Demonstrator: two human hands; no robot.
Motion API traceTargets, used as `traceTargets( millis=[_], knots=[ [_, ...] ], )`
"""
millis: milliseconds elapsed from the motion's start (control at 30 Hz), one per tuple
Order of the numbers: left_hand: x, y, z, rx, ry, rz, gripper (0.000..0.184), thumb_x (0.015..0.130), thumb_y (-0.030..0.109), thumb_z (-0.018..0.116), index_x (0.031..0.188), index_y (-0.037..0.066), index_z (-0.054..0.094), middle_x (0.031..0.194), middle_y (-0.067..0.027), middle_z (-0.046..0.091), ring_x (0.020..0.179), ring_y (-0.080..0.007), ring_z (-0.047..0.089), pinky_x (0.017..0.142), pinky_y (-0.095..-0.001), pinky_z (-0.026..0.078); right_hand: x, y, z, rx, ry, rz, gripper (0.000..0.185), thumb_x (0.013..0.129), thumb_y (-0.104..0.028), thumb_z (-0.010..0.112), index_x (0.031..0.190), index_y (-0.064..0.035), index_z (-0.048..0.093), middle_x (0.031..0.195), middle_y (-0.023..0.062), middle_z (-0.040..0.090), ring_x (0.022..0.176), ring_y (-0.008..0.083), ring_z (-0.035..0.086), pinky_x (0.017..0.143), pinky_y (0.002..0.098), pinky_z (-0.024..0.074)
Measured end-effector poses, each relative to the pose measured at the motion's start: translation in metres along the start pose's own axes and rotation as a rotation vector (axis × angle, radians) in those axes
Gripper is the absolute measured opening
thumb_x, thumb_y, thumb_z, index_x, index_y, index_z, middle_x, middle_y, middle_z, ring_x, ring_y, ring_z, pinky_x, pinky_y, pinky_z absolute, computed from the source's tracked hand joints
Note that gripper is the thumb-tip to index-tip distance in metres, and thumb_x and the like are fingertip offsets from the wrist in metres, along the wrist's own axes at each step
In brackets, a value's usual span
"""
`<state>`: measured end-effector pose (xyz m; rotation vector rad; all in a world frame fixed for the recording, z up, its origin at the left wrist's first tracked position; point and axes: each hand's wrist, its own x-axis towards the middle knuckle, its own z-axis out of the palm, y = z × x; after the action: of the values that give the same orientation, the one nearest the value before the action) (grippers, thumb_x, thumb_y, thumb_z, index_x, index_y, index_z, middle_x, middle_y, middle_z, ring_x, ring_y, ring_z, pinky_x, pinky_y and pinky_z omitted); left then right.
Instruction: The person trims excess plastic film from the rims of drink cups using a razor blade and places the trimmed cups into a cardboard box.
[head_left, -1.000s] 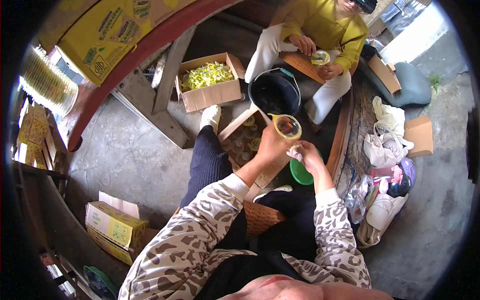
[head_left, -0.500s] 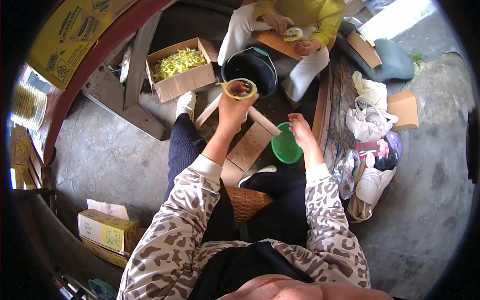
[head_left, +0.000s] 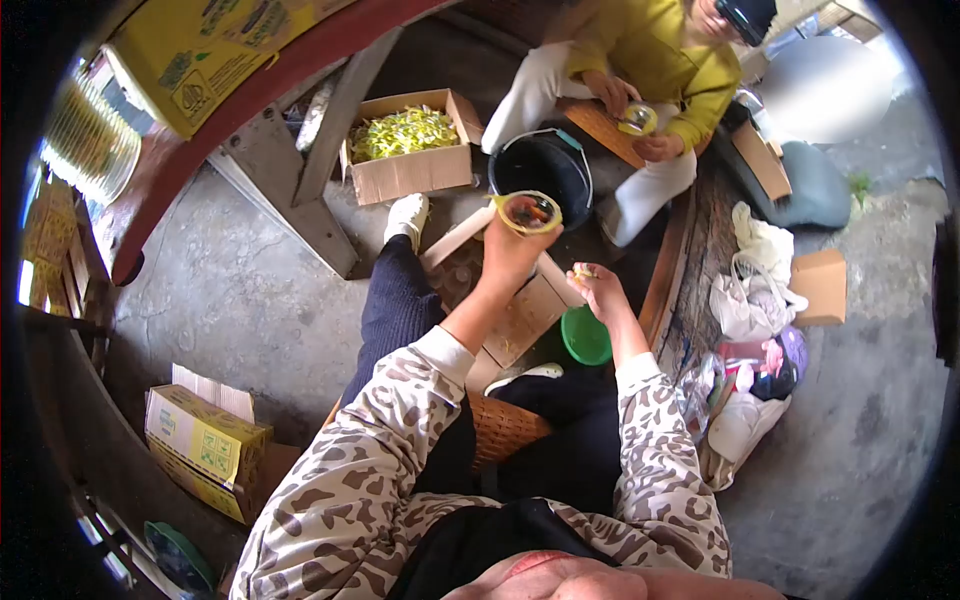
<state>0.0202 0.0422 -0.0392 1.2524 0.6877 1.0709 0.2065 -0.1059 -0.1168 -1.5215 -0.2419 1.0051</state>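
Observation:
My left hand (head_left: 508,258) is wrapped round a clear plastic cup (head_left: 530,212) with a yellow rim and dark and reddish contents, held up in front of the black bucket (head_left: 520,172). To its right, my right hand (head_left: 600,290) has its fingers pinched on something small and pale that I cannot make out. Just under that hand is a green basin (head_left: 586,335). An open cardboard box (head_left: 520,315) stands between my legs, with clear cups (head_left: 462,272) partly hidden behind my left hand.
A cardboard box (head_left: 415,168) of yellow-green strips stands beyond my foot. Across from me a person in a yellow top (head_left: 655,60) holds a similar cup (head_left: 638,119). Bags (head_left: 750,305) lie at right, a yellow carton (head_left: 205,440) at lower left, stacked lids or cups (head_left: 95,140) at upper left.
From one second ago, my hands have moved apart; my left hand has carried the cup to the left. Since half a second ago the view has shifted, and both hands appear further right and lower.

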Motion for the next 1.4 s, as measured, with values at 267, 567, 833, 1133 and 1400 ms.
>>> traceTargets(
  millis=[267, 567, 833, 1133, 1400],
  knots=[
    [-0.009, 0.029, -0.016, -0.055, -0.025, -0.088, 0.044, 0.071, 0.01, 0.083, 0.107, 0.001, 0.058, 0.099, -0.0052, 0.064, 0.091, -0.0121, 0.06, 0.082, -0.0282, 0.05, 0.036, -0.021, 0.102, 0.047, -0.458, -0.15, 0.023, 0.09, -0.004, 0.06, 0.11, 0.0067, 0.061, 0.103, 0.0131, 0.068, 0.095, 0.0222, 0.068, 0.082, 0.0341, 0.0575],
    [-0.002, 0.067, -0.047, -0.139, -0.007, -0.184, 0.044, 0.077, 0.004, 0.08, 0.113, 0.003, 0.054, 0.106, -0.0036, 0.06, 0.097, -0.0123, 0.059, 0.086, -0.0275, 0.048, 0.195, 0.01, 0.204, -0.612, -0.582, -0.076, 0.011, 0.084, -0.011, 0.059, 0.088, -0.0045, 0.067, 0.073, 0.0058, 0.064, 0.058, 0.0144, 0.059, 0.053, 0.0267, 0.0493],
    [0.004, 0.076, -0.082, -0.274, 0.083, -0.382, 0.051, 0.077, -0.01, 0.072, 0.12, 0.003, 0.047, 0.11, -0.0091, 0.06, 0.105, -0.0187, 0.061, 0.09, -0.0312, 0.05, 0.341, 0.035, 0.306, 0.083, -0.396, 0.106, 0.02, 0.088, -0.019, 0.058, 0.103, -0.0064, 0.058, 0.1, 0.0067, 0.059, 0.084, 0.0198, 0.058, 0.081, 0.0487, 0.0537],
    [0.008, 0.084, -0.091, -0.371, 0.142, -0.438, 0.056, 0.076, -0.002, 0.079, 0.122, 0.001, 0.048, 0.109, -0.0068, 0.061, 0.104, -0.0147, 0.06, 0.094, -0.0286, 0.048, 0.373, 0.087, 0.32, -1.249, -0.277, -0.343, 0.071, 0.085, -0.022, 0.056, 0.149, -0.0058, 0.029, 0.149, 0.025, 0.032, 0.136, 0.0342, 0.039, 0.11, 0.0395, 0.037],
    [0.001, 0.081, -0.085, -0.355, 0.123, -0.384, 0.052, 0.077, -0.004, 0.077, 0.12, 0.001, 0.049, 0.108, -0.007, 0.061, 0.102, -0.0141, 0.06, 0.09, -0.0282, 0.049, 0.338, 0.137, 0.307, -1.545, -0.502, -0.361, 0.027, 0.076, -0.024, 0.07, 0.099, -0.0103, 0.071, 0.095, 0.0165, 0.071, 0.089, 0.0307, 0.07, 0.074, 0.0426, 0.0552]
  ],
)
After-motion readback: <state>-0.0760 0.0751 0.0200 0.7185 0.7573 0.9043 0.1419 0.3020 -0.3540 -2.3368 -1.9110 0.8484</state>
